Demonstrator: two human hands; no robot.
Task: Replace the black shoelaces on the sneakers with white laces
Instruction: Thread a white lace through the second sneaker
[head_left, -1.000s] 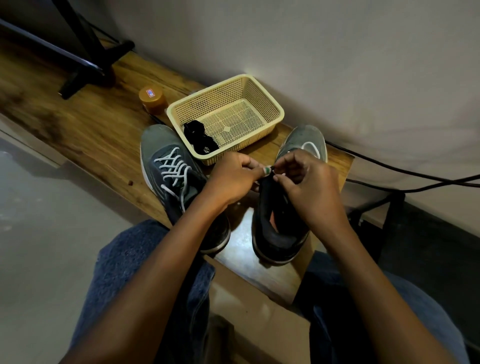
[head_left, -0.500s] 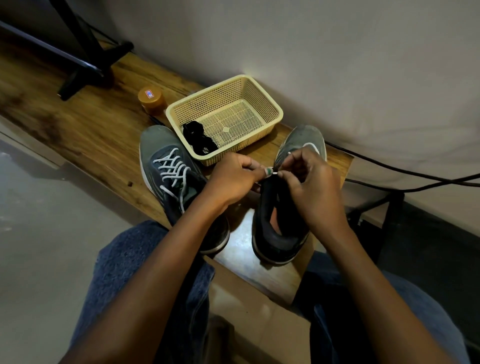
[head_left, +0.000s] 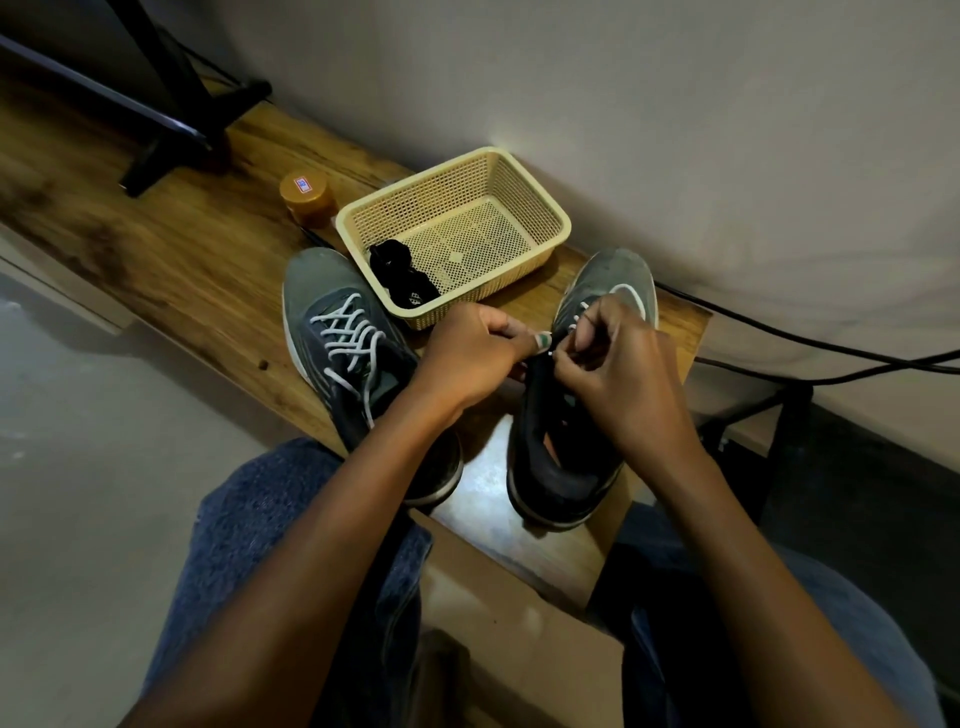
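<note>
Two grey sneakers stand on a wooden bench. The left sneaker (head_left: 332, 332) carries a white lace (head_left: 349, 338) crossed through its eyelets, ends loose. Both hands meet over the tongue of the right sneaker (head_left: 608, 283). My right hand (head_left: 618, 374) pinches a white lace (head_left: 574, 322) at an eyelet, and a short piece shows above its fingers. My left hand (head_left: 472, 353) is closed at the shoe's left eyelet edge, thumb against the lace tip. Black laces (head_left: 402, 280) lie bundled in the cream basket (head_left: 550, 218).
An orange-lidded jar (head_left: 307, 197) stands left of the basket. A black stand base (head_left: 182, 119) sits at the bench's far left. Black cables (head_left: 831, 353) run along the wall on the right. My knees in blue jeans press against the bench's near edge.
My right hand has shifted slightly toward the toe along the right sneaker's eyelets, and a little more white lace shows above it. My left hand stays put.
</note>
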